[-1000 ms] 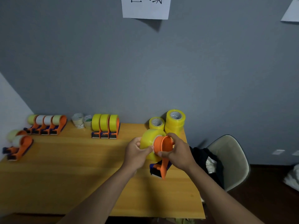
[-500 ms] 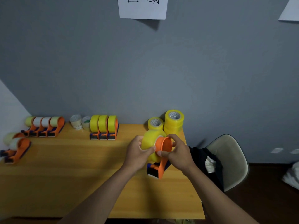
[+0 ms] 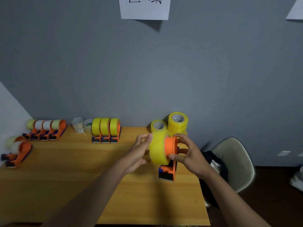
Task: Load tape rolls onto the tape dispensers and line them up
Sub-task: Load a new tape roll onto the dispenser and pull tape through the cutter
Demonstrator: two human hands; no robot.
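Observation:
A yellow tape roll (image 3: 157, 149) sits on the round hub of an orange tape dispenser (image 3: 170, 147), held above the right part of the wooden table (image 3: 65, 177). My right hand (image 3: 190, 155) grips the dispenser from the right, thumb under the hub and fingers over it. The dispenser's dark cutter end (image 3: 166, 173) points down. My left hand (image 3: 139, 153) lies with straightened fingers against the roll's left face.
Three dispensers with yellow rolls (image 3: 105, 130) stand in a row at the back. Several with pale rolls (image 3: 47, 128) line the back left, two more (image 3: 18, 149) at the far left. Spare yellow rolls (image 3: 177, 122) stand at the back right, small white rolls (image 3: 78, 126) at the wall, a chair (image 3: 234, 161) right of the table.
The roll has slid further onto the orange hub. My left hand has loosened from a grip to flat fingers against the roll. The dispenser has turned slightly in my right hand.

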